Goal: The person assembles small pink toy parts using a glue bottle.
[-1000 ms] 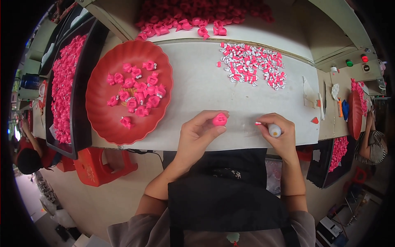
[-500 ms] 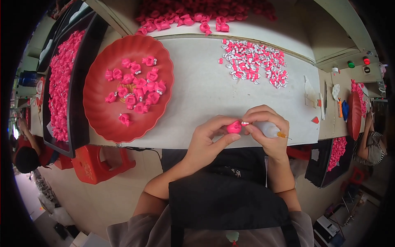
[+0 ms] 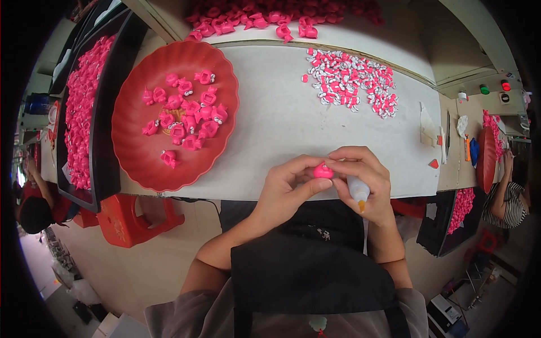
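Note:
Between the thumb and fingers of my left hand (image 3: 290,183) is a small rounded pink plastic figure part (image 3: 323,171), held just over the table's front edge. The fingertips of my right hand (image 3: 369,174) meet at the right side of this part. Tucked in my right palm is a translucent squeeze bottle (image 3: 357,187) with an amber needle tip (image 3: 361,206) pointing down toward me. My right fingers hide any small piece pressed against the pink part. Farther off on the table lies a pile of small pink-and-white pieces (image 3: 349,79).
A scalloped red plate (image 3: 132,129) with several pink parts stands at the left. Beside it is a black bin (image 3: 107,152) of pink parts. More pink parts (image 3: 270,22) fill the shelf at the back. A red stool (image 3: 121,222) stands below; co-workers sit at both sides.
My right hand has brought the small pink-and-white piece against the pink part, where fingers now cover it. The bottle has turned, its tip swinging from rightward to downward.

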Demonstrator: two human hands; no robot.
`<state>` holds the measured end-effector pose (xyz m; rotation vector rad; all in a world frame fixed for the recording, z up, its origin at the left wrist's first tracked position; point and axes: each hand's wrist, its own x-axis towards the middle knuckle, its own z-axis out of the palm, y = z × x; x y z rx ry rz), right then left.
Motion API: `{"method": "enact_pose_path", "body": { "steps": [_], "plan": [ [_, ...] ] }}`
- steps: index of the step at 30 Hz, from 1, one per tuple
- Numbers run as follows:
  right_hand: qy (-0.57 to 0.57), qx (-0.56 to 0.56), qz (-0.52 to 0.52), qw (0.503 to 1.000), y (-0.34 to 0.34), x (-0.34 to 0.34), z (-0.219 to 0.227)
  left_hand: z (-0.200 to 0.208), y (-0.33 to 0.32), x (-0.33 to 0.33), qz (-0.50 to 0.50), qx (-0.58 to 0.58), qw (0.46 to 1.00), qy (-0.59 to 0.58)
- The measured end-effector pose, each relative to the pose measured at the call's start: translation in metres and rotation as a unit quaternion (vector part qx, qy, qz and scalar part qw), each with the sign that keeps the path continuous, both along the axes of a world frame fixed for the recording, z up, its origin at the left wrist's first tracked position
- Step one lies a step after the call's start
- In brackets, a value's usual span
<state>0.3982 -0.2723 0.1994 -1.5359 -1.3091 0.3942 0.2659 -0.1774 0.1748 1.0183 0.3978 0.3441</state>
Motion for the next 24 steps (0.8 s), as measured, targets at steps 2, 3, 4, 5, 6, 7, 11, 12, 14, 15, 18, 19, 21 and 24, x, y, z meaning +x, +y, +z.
{"method": "enact_pose_path", "body": {
  "steps": [2,3,4,5,6,7,11,12,14,15,18,19,21,24],
  "plan": [
    [-0.009,-0.015,0.021,1.0,0.0,0.001,0.002,0.006,0.002,0.0,-0.017,-0.037,0.999,-0.001],
    [-0.01,-0.017,0.024,1.0,-0.001,0.001,0.003,0.01,0.003,-0.001,-0.037,-0.074,0.997,-0.003],
    [-0.018,-0.018,0.031,0.999,-0.002,0.003,0.003,0.01,0.003,-0.001,-0.033,-0.078,0.996,-0.005],
    [-0.027,-0.019,0.038,0.999,-0.003,0.004,0.003,0.01,0.002,-0.001,-0.055,-0.099,0.994,-0.01],
    [-0.027,-0.025,0.045,0.998,-0.002,0.004,0.002,0.01,0.002,-0.003,-0.074,-0.12,0.99,-0.016],
    [-0.06,-0.007,0.049,0.997,-0.001,0.003,0.001,0.009,0.002,-0.004,-0.067,-0.126,0.99,-0.019],
    [-0.174,0.003,0.114,0.978,0.001,0.006,0.007,0.01,0.003,-0.014,-0.094,-0.18,0.977,-0.062],
    [-0.181,-0.008,0.122,0.976,0.003,0.004,0.01,0.009,0.003,-0.017,-0.1,-0.197,0.972,-0.074],
    [-0.199,-0.007,0.14,0.97,0.007,-0.001,0.014,0.004,0.002,-0.023,-0.098,-0.215,0.967,-0.094],
    [-0.206,-0.019,0.147,0.967,0.01,-0.004,0.017,0.001,0.002,-0.027,-0.097,-0.222,0.965,-0.103],
    [-0.237,-0.038,0.17,0.956,0.019,-0.015,0.027,-0.002,0.002,-0.037,-0.075,-0.221,0.962,-0.143],
    [-0.243,-0.045,0.18,0.952,0.022,-0.019,0.029,-0.004,0.002,-0.041,-0.072,-0.231,0.958,-0.154],
    [-0.256,-0.064,0.195,0.945,0.03,-0.026,0.032,-0.009,0.002,-0.05,-0.051,-0.218,0.962,-0.158],
    [-0.269,-0.057,0.208,0.939,0.042,-0.038,0.038,-0.008,0.009,-0.059,-0.033,-0.249,0.95,-0.187]
  ]
}}
